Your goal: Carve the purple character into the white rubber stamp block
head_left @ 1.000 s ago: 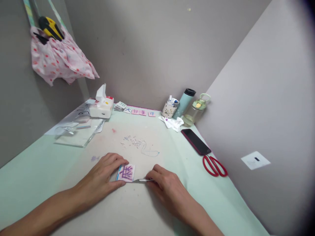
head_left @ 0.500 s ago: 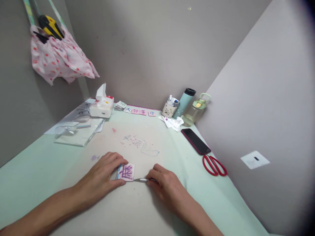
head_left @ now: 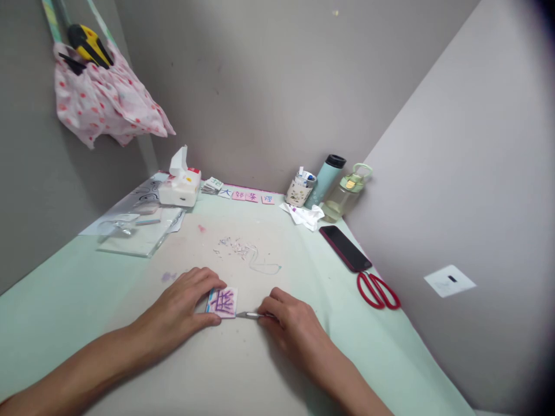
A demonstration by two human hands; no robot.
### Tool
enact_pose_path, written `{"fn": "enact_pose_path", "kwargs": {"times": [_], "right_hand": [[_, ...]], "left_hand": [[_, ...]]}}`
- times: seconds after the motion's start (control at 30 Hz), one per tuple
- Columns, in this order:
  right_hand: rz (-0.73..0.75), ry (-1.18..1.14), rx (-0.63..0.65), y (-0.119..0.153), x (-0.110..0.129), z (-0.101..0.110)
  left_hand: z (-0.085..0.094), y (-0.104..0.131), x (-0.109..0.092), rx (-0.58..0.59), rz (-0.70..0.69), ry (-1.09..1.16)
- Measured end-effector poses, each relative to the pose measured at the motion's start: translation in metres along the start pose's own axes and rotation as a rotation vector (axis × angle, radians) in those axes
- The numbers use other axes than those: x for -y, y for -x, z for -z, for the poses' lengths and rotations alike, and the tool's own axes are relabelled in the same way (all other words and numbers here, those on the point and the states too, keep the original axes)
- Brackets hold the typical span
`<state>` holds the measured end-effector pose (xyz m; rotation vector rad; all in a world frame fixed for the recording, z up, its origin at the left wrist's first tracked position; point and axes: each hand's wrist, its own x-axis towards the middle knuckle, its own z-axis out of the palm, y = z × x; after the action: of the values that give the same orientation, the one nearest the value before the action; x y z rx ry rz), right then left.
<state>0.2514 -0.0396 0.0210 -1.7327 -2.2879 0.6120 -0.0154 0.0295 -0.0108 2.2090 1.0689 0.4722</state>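
Purple-marked white square tile (head_left: 224,303), seemingly steadied in half-open left hand's (head_left: 189,297) grip; curled right hand (head_left: 291,319) pinches slim silver knife (head_left: 248,315).

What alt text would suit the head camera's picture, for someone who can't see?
A left hand holds a small square block marked in purple; the right hand holds a thin knife, its tip by the block's near right corner. Scraps lie beyond; a phone and red scissors lie to the right.
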Motion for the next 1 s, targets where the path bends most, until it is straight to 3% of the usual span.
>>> {"fn": "enact_pose_path", "kwargs": {"times": [1.0], "right_hand": [[0.165, 0.094, -0.248, 0.009, -0.009, -0.025]], "left_hand": [[0.002, 0.001, -0.003, -0.023, 0.024, 0.013]]}}
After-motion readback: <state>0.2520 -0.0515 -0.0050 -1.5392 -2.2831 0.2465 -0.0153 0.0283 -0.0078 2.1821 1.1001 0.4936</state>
